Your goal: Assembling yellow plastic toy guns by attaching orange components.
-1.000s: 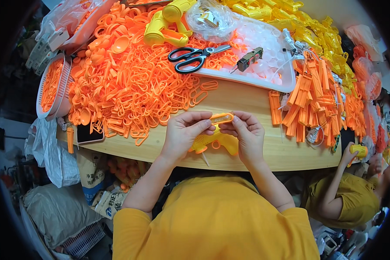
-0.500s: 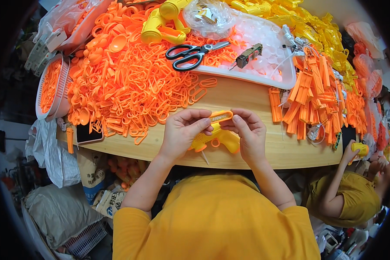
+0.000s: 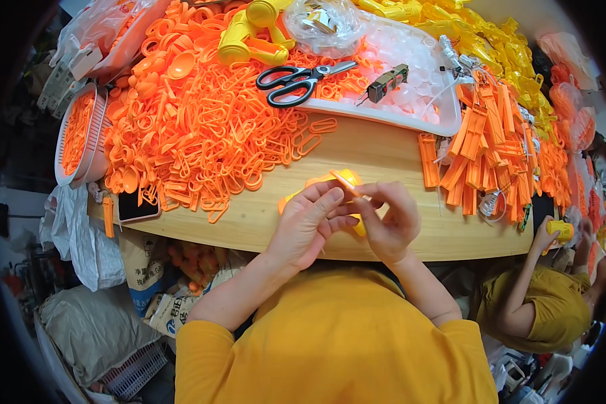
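Observation:
Both my hands meet over the front of the table, around a small orange oval piece (image 3: 344, 180) seen nearly edge-on. My left hand (image 3: 308, 225) pinches it from the left, while the thumb and fingers of my right hand (image 3: 392, 221) close on its right end. Beneath the hands lies a yellow toy gun body (image 3: 287, 200) with orange parts. My hands hide most of it, so only bits of its outline show.
A heap of orange plastic loops (image 3: 209, 135) covers the table's left. Black-handled scissors (image 3: 296, 84) rest by a white tray (image 3: 384, 114) of translucent pieces. Bundled orange parts with wires (image 3: 481, 135) lie right, yellow shells (image 3: 491, 47) behind. A co-worker (image 3: 545, 303) sits at right.
The orange oval piece has tipped from showing its face to nearly edge-on. Both my hands have come lower and closer together, covering more of the toy gun body.

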{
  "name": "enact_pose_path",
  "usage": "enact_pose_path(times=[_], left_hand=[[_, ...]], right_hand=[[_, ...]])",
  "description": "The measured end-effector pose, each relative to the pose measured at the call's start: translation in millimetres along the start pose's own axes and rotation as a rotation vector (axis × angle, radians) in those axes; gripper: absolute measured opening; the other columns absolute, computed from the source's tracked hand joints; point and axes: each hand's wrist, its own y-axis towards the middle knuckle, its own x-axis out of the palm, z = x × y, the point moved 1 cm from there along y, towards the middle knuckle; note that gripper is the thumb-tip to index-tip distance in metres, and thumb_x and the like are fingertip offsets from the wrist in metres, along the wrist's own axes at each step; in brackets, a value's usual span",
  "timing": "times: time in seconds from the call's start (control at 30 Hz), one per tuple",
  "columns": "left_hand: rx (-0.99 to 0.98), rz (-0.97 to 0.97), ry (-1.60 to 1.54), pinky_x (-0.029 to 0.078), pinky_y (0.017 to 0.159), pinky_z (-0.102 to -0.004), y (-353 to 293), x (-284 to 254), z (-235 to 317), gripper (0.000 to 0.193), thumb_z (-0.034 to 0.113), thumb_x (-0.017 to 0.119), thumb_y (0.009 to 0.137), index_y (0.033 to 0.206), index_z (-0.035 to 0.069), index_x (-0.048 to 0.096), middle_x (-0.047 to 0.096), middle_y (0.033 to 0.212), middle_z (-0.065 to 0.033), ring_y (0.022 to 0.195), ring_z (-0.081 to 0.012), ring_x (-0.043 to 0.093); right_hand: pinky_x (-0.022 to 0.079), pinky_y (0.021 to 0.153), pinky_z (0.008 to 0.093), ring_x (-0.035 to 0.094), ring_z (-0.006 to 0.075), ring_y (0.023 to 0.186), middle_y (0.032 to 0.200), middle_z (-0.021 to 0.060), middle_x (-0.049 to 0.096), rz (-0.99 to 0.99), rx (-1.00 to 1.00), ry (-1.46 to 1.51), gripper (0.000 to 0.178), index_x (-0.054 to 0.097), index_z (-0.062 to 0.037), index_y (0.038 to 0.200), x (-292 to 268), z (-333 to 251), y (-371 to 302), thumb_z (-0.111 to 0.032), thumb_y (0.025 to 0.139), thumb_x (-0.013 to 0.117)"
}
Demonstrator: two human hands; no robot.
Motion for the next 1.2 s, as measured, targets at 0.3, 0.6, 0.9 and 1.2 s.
enact_pose_path(times=[0.3,0.6,0.9,1.2], left_hand=[[0.133,0.042,0.293,0.053,0.074,-0.0292,0.5,-6.5,10.2,0.025,0.008,0.064,0.088,0.111,-0.001,0.057,0.064,0.1,-0.0072,0.087,-0.0144,0.063],[0.761,-0.001,1.769,0.05,0.067,-0.0345,2.1,-4.1,21.4,0.02,0.0,0.069,0.075,0.093,-0.002,0.06,0.059,0.086,-0.0134,0.077,-0.0268,0.06],[0.706,-0.033,1.809,0.049,0.068,-0.0382,7.1,-0.1,21.8,0.019,-0.001,0.068,0.073,0.09,-0.002,0.059,0.055,0.083,-0.0137,0.077,-0.0311,0.058],[0.65,0.003,1.748,0.047,0.071,-0.0396,6.5,-1.7,22.5,0.018,-0.001,0.068,0.072,0.089,-0.002,0.061,0.053,0.082,-0.0131,0.081,-0.0301,0.056]], right_hand=[[0.05,0.064,0.029,0.06,0.0205,0.075,0.096,0.0074,0.069,-0.003,-0.255,-0.036,0.051,0.056,-0.0051,0.114,6.9,5.8,-3.3,0.007,0.068,0.073],[0.034,0.106,0.0333,0.047,0.021,0.123,0.13,0.0141,0.051,-0.198,0.504,0.408,0.04,0.043,0.0013,0.13,9.7,42.2,-18.7,0.004,0.089,0.047],[0.038,0.103,0.0316,0.049,0.0191,0.119,0.131,0.015,0.049,-0.094,0.615,0.602,0.026,0.05,0.0009,0.117,16.7,42.5,-25.7,0.003,0.091,0.046],[0.044,0.093,0.0274,0.054,0.014,0.105,0.123,0.0135,0.052,-0.028,0.694,0.69,0.019,0.052,-0.0002,0.103,24.4,52.3,-20.1,0.0,0.087,0.063]])
